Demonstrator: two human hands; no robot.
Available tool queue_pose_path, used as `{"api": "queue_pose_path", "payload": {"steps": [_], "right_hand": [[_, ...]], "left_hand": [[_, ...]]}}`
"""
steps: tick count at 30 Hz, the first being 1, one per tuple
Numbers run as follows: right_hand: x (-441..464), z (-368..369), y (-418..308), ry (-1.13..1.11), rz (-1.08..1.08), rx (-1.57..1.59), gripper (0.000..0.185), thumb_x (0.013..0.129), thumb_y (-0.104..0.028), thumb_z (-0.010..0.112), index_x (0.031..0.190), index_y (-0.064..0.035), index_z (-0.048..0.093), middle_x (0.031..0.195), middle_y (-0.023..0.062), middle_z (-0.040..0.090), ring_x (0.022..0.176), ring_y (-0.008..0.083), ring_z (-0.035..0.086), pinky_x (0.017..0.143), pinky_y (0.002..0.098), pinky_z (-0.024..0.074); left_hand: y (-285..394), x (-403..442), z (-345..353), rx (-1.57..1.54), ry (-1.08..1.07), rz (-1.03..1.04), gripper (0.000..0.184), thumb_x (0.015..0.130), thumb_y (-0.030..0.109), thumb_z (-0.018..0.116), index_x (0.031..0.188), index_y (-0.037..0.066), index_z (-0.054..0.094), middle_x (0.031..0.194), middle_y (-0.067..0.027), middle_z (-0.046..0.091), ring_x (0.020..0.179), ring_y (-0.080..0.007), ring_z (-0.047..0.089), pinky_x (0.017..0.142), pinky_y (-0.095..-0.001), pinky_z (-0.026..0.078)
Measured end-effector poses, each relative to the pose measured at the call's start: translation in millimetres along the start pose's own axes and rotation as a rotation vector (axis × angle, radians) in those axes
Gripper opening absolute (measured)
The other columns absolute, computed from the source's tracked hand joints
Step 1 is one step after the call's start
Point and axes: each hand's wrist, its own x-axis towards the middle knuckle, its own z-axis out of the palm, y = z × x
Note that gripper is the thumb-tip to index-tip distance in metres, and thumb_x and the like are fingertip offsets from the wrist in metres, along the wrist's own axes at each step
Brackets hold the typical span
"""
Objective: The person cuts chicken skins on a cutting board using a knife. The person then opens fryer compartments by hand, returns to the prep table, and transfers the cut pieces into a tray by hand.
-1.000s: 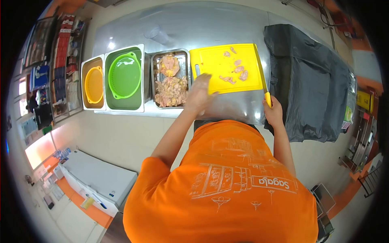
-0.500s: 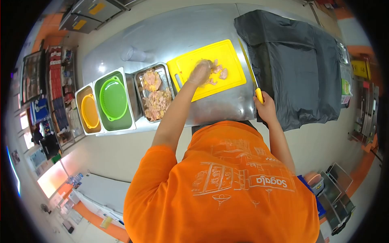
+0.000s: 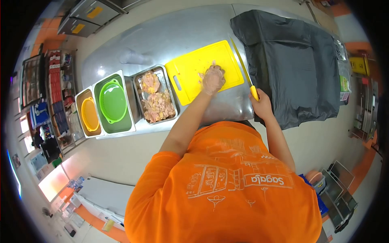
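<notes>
My left hand (image 3: 213,80), in a clear plastic glove, is on the yellow cutting board (image 3: 184,75) with its fingers curled over pieces of raw chicken. Small bits of chicken (image 3: 201,75) show beside the hand; most of the meat is hidden under it. At the board's right side, my right hand (image 3: 262,104) grips the yellow handle of a knife (image 3: 246,73). Its long blade points away from me, off the board. Left of the board, a steel tray (image 3: 175,106) holds a heap of cut chicken (image 3: 158,106) and a smaller portion (image 3: 150,82) behind it.
Farther left, two deep steel pans hold a green colander (image 3: 112,101) and an orange colander (image 3: 90,114). A clear cup (image 3: 131,56) is behind the tray on the steel table (image 3: 162,36). Black plastic sheeting (image 3: 298,73) covers something at the right.
My left hand has moved right across the board and now covers the chicken pieces that lay in sight. The knife, still in my right hand, has shifted slightly left.
</notes>
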Motion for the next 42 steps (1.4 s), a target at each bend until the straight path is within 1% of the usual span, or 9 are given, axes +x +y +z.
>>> {"api": "queue_pose_path", "payload": {"steps": [5,9,10,13,16,22,25,31,42], "right_hand": [[-7,-2,4,0.019,0.034,0.011,0.029,0.093,-0.020,0.070,0.109,0.0046,0.065,0.090,0.0237,0.069,0.081,0.0383,0.068,0.074,0.0423,0.0517],[-13,-4,15,0.031,0.076,0.027,0.028,0.093,-0.019,0.070,0.107,0.0046,0.065,0.088,0.0227,0.068,0.080,0.0379,0.067,0.073,0.0420,0.0514],[-14,-4,17,0.032,0.086,0.026,0.028,0.093,-0.019,0.070,0.107,0.0046,0.065,0.088,0.0226,0.068,0.079,0.0379,0.067,0.072,0.0420,0.0514],[-14,1,23,0.031,0.082,0.038,0.028,0.093,-0.019,0.070,0.108,0.0045,0.065,0.089,0.0228,0.068,0.080,0.0380,0.067,0.072,0.0421,0.0514],[-13,3,16,0.017,0.069,0.026,0.028,0.093,-0.019,0.070,0.109,0.0044,0.066,0.089,0.0231,0.069,0.080,0.0382,0.068,0.073,0.0421,0.0516],[-5,15,22,0.008,0.034,0.022,0.029,0.094,-0.019,0.070,0.111,0.0047,0.066,0.088,0.0228,0.069,0.079,0.0367,0.068,0.072,0.0411,0.0518],[-7,14,10,-0.019,0.088,0.004,0.028,0.094,-0.019,0.070,0.109,0.0045,0.066,0.086,0.0222,0.069,0.077,0.0360,0.068,0.071,0.0414,0.0513],[-14,9,8,-0.004,0.112,0.022,0.025,0.094,-0.018,0.069,0.106,0.0038,0.066,0.082,0.0210,0.067,0.072,0.0351,0.066,0.068,0.0421,0.0500],[-3,14,2,-0.029,0.091,0.061,0.019,0.095,-0.017,0.068,0.099,0.0012,0.065,0.069,0.0092,0.061,0.057,0.0173,0.058,0.056,0.0348,0.0462]], "left_hand": [[-36,-22,-2,0.005,-0.054,-0.057,0.016,0.080,0.012,0.070,0.094,0.006,0.075,0.087,-0.0162,0.070,0.107,-0.0332,0.069,0.089,-0.0428,0.056],[-66,-49,-35,-0.279,0.259,0.055,0.017,0.081,0.018,0.072,0.091,0.004,0.076,0.080,-0.0155,0.070,0.079,-0.0335,0.068,0.079,-0.0452,0.055],[-61,-58,-45,-0.448,0.055,-0.226,0.038,0.079,0.020,0.075,0.111,-0.001,0.072,0.104,-0.0230,0.069,0.101,-0.0382,0.066,0.093,-0.0441,0.053],[-45,-84,-37,-0.328,0.226,-0.134,0.078,0.075,0.019,0.082,0.138,-0.011,0.048,0.142,-0.0302,0.053,0.136,-0.0373,0.051,0.114,-0.0444,0.041],[-33,-86,8,-0.192,0.325,-0.191,0.097,0.074,0.021,0.082,0.151,-0.008,0.030,0.155,-0.0326,0.034,0.146,-0.0454,0.034,0.121,-0.0476,0.032],[-5,-28,0,-0.323,0.307,-0.220,0.075,0.080,0.017,0.073,0.147,-0.003,0.045,0.152,-0.0288,0.042,0.147,-0.0436,0.034,0.123,-0.0503,0.029],[-24,-5,15,-0.206,0.283,-0.106,0.061,0.083,0.015,0.068,0.140,-0.002,0.054,0.143,-0.0258,0.053,0.135,-0.0419,0.048,0.117,-0.0474,0.038],[-25,-27,-24,-0.037,-0.092,-0.181,0.042,0.090,0.019,0.059,0.129,0.003,0.064,0.119,-0.0158,0.066,0.116,-0.0332,0.059,0.107,-0.0479,0.045],[-59,-46,9,-0.138,0.089,-0.225,0.017,0.092,0.020,0.066,0.101,0.005,0.065,0.099,-0.0152,0.068,0.082,-0.0326,0.070,0.074,-0.0434,0.058]]}}
